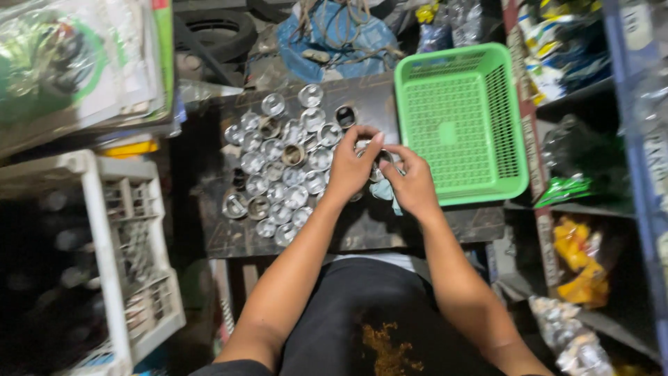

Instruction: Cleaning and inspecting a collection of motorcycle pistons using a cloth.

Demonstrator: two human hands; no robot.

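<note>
Dark trousers with a yellowish print (386, 348) fill the near edge of the view, and both forearms reach away from them over a small dark worktop (362, 233). Left hand (353, 167) and right hand (410, 182) meet above it, fingers curled narrowly around a small shiny metal cylinder (380, 161) held between them; motion blur hides exactly which fingertips bear the grip. A scrap of pale blue cloth (387, 193) shows just under the right hand, touching or nearly touching the palm.

Left of the left hand, a dense cluster of similar short silver metal cylinders (278, 174) stands on the worktop, most upright and touching their neighbours, a few tipped on their sides. Right of the right hand, just beside it, sits an empty bright green perforated plastic basket (459, 122), one side overhanging the worktop's edge. Further left stands a white plastic crate (129, 257) with dark compartments.

Risk here looks twofold. The held piece is smooth and small, so a loose pinch could let it drop among the packed cylinders and knock several over like skittles. The left wrist also hovers close to the cluster; a careless sweep could roll pieces off the worktop's near edge into the cluttered floor.
</note>
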